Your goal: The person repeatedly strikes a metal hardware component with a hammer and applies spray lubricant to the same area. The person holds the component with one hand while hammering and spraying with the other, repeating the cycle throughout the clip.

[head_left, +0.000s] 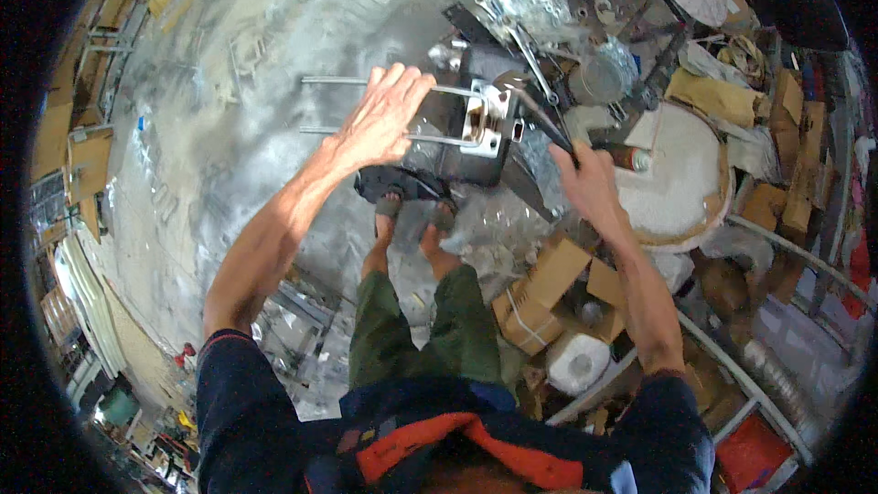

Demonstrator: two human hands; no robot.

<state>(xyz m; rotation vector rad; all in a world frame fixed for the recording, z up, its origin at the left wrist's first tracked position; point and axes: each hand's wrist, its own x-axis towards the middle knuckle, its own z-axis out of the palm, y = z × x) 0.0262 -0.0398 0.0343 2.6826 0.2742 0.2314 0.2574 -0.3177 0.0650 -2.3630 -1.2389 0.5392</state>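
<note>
My left hand [389, 114] is closed around a pair of thin parallel metal rods [320, 80], fingers at the upper rod and thumb by the lower one. The rods run into a silver metal bracket [492, 121] with holes, which lies over a dark block [480, 168] on the floor. In my right hand [590, 183] is a hammer [543, 115], gripped by its dark handle, its head close to the bracket's upper right corner. Whether the head touches the bracket I cannot tell.
Several wrenches [533, 64] and bagged hardware [540, 5] lie beyond the block. A round white-topped surface [681, 174] with a spray can [638, 160] stands at right. Nearer are cardboard boxes [540, 297] and a white roll [578, 362]. Shelving [91, 142] lines the left.
</note>
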